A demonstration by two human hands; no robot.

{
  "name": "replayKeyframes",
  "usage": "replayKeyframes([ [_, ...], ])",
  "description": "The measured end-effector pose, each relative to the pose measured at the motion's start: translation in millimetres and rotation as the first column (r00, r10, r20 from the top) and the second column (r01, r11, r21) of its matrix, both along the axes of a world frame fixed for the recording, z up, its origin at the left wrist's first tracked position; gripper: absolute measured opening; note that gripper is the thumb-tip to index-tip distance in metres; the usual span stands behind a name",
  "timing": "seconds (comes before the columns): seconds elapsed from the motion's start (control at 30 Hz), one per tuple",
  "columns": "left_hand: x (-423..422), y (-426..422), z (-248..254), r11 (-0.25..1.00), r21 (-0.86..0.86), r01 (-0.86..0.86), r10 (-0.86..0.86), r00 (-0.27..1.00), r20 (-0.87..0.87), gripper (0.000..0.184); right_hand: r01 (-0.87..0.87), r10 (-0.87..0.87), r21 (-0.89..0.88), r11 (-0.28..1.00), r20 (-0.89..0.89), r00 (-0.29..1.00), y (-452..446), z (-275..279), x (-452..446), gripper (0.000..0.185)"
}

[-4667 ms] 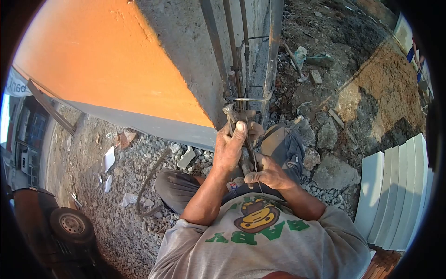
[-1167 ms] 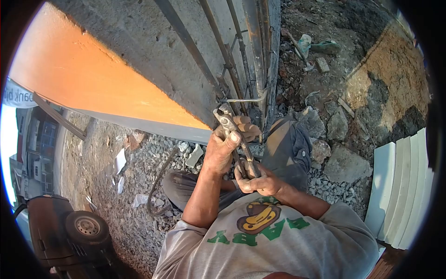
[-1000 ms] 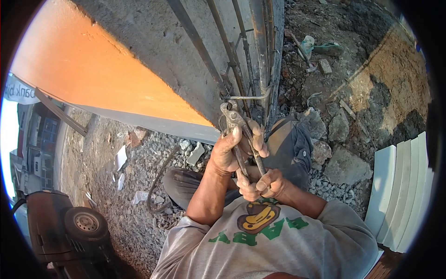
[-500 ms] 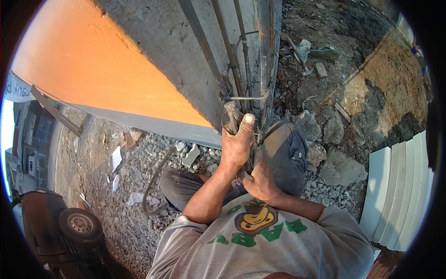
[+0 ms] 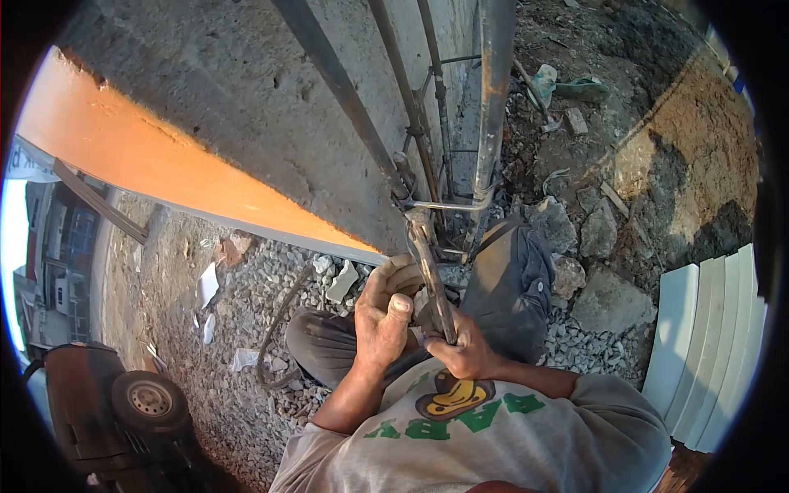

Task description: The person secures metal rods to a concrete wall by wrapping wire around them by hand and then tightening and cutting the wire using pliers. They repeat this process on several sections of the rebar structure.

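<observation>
A: Background?
B: Outdoor site. Rough grey concrete wall (image 5: 238, 107) with an orange-painted face (image 5: 181, 168); gravel (image 5: 246, 287) at its foot. Vehicle (image 5: 82, 386) at lower left, pale stacked panels (image 5: 674, 333) at right, broken concrete chunk (image 5: 612, 300) beside them.

A: Steel?
B: Several upright reinforcing bars (image 5: 495, 82) against the concrete, crossed low down by a bent metal tie (image 5: 448, 205).

A: Tool position?
B: Pincers (image 5: 429, 263), slanting, head up at the bars just under the bent tie, handle ends down by the seated person's shirt (image 5: 509, 440). Whether the jaws bite on anything: cannot tell.

A: Right hand?
B: Right hand (image 5: 464, 349) clenched round the lower handles.

A: Left hand?
B: Left hand (image 5: 382, 320) released, half open, fingers loosely curled, thumb raised, just beside the handles.
</observation>
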State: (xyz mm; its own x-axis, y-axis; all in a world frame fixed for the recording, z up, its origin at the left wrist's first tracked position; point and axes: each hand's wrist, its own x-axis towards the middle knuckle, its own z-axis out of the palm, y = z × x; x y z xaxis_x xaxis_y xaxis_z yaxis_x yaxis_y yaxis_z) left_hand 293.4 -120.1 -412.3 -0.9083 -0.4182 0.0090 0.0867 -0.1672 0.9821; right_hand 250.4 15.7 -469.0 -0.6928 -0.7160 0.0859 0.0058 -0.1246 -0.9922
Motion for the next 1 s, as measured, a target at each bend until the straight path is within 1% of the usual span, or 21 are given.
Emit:
replayKeyframes([
  [0.07, 1, -2, -3, 1.0, -0.002, 0.011, -0.01, 0.999, 0.039, 0.088, 0.035, -0.036, -0.02, 0.999, -0.102, 0.994, -5, -14, -12, 0.025],
  [0.13, -2, -5, -13, 0.996, -0.076, 0.048, -0.044, 0.997, 0.057, 0.084, -0.012, 0.009, -0.04, 0.999, -0.068, 0.998, -14, -27, -19, 0.023],
  [0.2, -3, -5, -14, 0.985, -0.158, 0.069, -0.06, 0.996, 0.06, 0.08, 0.031, -0.031, 0.003, 1.0, -0.041, 0.999, -25, -38, -30, 0.029],
  [0.23, -5, -4, -13, 0.985, -0.168, 0.045, -0.036, 0.998, 0.054, 0.077, 0.02, -0.014, 0.063, 0.998, -0.098, 0.995, -27, -48, -40, 0.038],
  [0.27, -7, -4, -12, 0.985, -0.165, 0.044, -0.035, 0.998, 0.054, 0.077, 0.02, -0.013, 0.066, 0.998, -0.098, 0.995, -34, -62, -44, 0.038],
  [0.33, -9, -6, -9, 0.967, -0.247, 0.053, -0.035, 0.996, 0.076, 0.078, 0.168, -0.155, 0.006, 0.986, -0.358, 0.921, -44, -80, -48, 0.045],
  [0.4, -10, -3, -7, 0.964, -0.264, 0.029, -0.015, 0.998, 0.054, 0.077, 0.138, -0.124, 0.015, 0.99, -0.35, 0.929, -42, -75, -52, 0.048],
  [0.47, -12, 0, -5, 0.954, -0.299, -0.009, 0.014, 1.0, 0.016, 0.074, 0.086, -0.096, -0.046, 0.995, -0.27, 0.958, -37, -57, -51, 0.048],
  [0.5, -15, 2, -9, 0.962, -0.27, -0.031, 0.023, 0.999, -0.032, 0.074, 0.092, -0.111, -0.092, 0.992, -0.228, 0.967, -34, -56, -48, 0.039],
  [0.53, -18, -1, -9, 0.963, -0.269, -0.03, 0.02, 0.999, -0.04, 0.074, 0.094, -0.114, -0.092, 0.991, -0.236, 0.965, -29, -54, -43, 0.039],
  [0.6, -28, -7, -5, 0.972, -0.197, 0.125, -0.119, 0.992, 0.043, 0.079, -0.112, 0.12, -0.075, 0.991, 0.112, 0.986, -14, -48, -23, 0.029],
  [0.63, -34, -4, 2, 0.982, -0.11, 0.154, -0.15, 0.987, 0.05, 0.079, -0.099, 0.124, -0.229, 0.968, 0.099, 0.987, -12, -41, -12, 0.023],
  [0.67, -41, -6, 2, 0.982, -0.113, 0.153, -0.15, 0.988, 0.04, 0.079, -0.101, 0.124, -0.23, 0.968, 0.088, 0.988, -5, -33, -13, 0.023],
  [0.7, -45, -8, 0, 0.952, 0.1, 0.29, -0.293, 0.956, 0.019, 0.075, -0.212, 0.302, -0.275, 0.938, 0.349, 0.887, 6, -27, -12, 0.024],
  [0.73, -48, -9, -2, 0.858, 0.305, 0.413, -0.426, 0.904, -0.025, 0.071, -0.294, 0.451, -0.349, 0.89, 0.573, 0.684, 15, -22, -7, 0.024],
  [0.77, -55, -3, -4, 0.849, 0.35, 0.396, -0.39, 0.916, -0.089, 0.06, -0.345, 0.557, -0.442, 0.828, 0.575, 0.599, 18, -17, -9, 0.026],
  [0.8, -62, -2, -6, 0.849, 0.348, 0.397, -0.392, 0.916, -0.088, 0.06, -0.343, 0.557, -0.445, 0.827, 0.574, 0.599, 18, -18, -9, 0.026],
  [0.87, -70, -3, -11, 0.661, 0.405, 0.632, -0.518, 0.774, -0.363, 0.052, -0.313, 0.826, -0.765, 0.563, 0.535, 0.179, 18, -20, -10, 0.027],
  [0.9, -68, 4, -1, 0.56, 0.497, 0.663, -0.522, 0.748, -0.41, 0.044, -0.296, 0.849, -0.797, 0.527, 0.509, 0.141, 18, -19, -13, 0.03],
  [0.93, -66, 6, -3, 0.562, 0.494, 0.663, -0.521, 0.748, -0.411, 0.044, -0.299, 0.85, -0.797, 0.525, 0.508, 0.14, 17, -20, -14, 0.03],
  [1.0, -62, 10, -3, 0.526, 0.598, 0.605, -0.419, 0.796, -0.437, 0.043, -0.304, 0.912, -0.874, 0.379, 0.408, -0.035, 11, -30, -18, 0.033],
])
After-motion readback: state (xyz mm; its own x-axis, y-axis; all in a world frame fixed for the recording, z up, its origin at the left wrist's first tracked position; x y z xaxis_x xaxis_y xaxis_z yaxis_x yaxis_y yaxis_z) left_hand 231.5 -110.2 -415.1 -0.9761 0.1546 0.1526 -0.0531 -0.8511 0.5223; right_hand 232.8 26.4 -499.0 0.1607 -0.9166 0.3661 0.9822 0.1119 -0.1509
